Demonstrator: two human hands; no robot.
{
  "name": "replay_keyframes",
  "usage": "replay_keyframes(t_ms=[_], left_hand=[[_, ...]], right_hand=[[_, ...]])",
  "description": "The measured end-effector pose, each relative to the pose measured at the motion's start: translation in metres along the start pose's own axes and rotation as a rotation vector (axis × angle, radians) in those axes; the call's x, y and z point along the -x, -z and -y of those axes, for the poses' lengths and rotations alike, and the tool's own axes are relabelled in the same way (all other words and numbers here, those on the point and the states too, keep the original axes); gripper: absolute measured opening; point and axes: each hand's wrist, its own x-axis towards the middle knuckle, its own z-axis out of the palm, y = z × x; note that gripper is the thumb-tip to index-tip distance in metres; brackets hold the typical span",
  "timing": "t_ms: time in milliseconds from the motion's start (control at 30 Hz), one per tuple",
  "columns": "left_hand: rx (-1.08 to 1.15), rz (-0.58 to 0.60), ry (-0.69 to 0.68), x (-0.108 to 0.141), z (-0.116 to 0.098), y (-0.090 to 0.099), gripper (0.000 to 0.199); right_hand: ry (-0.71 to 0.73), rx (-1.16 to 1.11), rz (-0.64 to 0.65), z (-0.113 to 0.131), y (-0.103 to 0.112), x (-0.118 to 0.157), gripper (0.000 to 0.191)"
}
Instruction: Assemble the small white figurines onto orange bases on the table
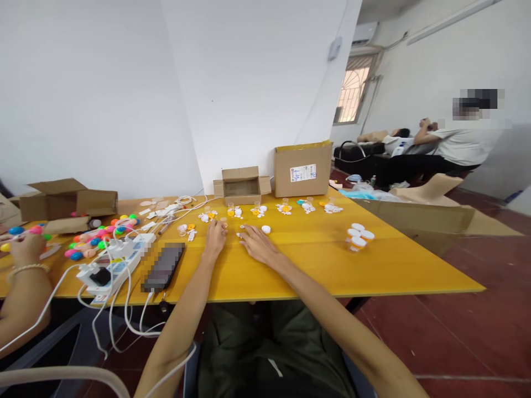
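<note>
My left hand [215,239] rests on the table with its fingers closed at a small clear plastic cup [224,222], which shows between thumb and forefinger. To its right lies my right hand [258,244], palm down, fingers stretched and a little apart. Its fingertips touch or nearly touch small white plastic pieces [241,226]; their exact kind is too small to tell. Just beyond that hand's knuckles sits a round white lid [266,229]. Small piles of white and orange parts [284,208], with clear cups among them, form a row farther back.
Several white-lidded cups [357,244] stand grouped at right. An open carton [243,188] and a taller box [302,170] line the back. Left are a phone [164,267], a power strip [120,265] with loose cables, colourful balls [103,235] and another person's hand [28,251].
</note>
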Motion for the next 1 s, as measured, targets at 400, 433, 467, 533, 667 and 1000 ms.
replay_keyframes(t_ms=[400,433,467,533,667,1000], left_hand=[[0.12,-0.1,0.096,-0.004,0.012,-0.006,0.016],[0.131,-0.105,0.103,-0.004,0.012,-0.006,0.015],[0.138,-0.11,0.108,-0.005,0.012,-0.007,0.015],[0.144,-0.12,0.114,-0.005,0.011,-0.007,0.013],[0.129,-0.146,0.103,-0.004,0.01,-0.006,0.012],[-0.037,-0.11,0.044,0.0,-0.008,-0.006,0.009]], right_hand=[[-0.119,-0.019,0.166,0.02,-0.002,-0.032,0.033],[-0.111,-0.022,0.162,0.02,-0.002,-0.033,0.034],[-0.101,-0.028,0.157,0.02,-0.003,-0.033,0.035],[-0.081,-0.038,0.149,0.02,-0.003,-0.032,0.036],[-0.07,-0.035,0.124,0.02,-0.001,-0.03,0.035],[-0.117,-0.058,0.109,0.02,-0.002,-0.038,0.042]])
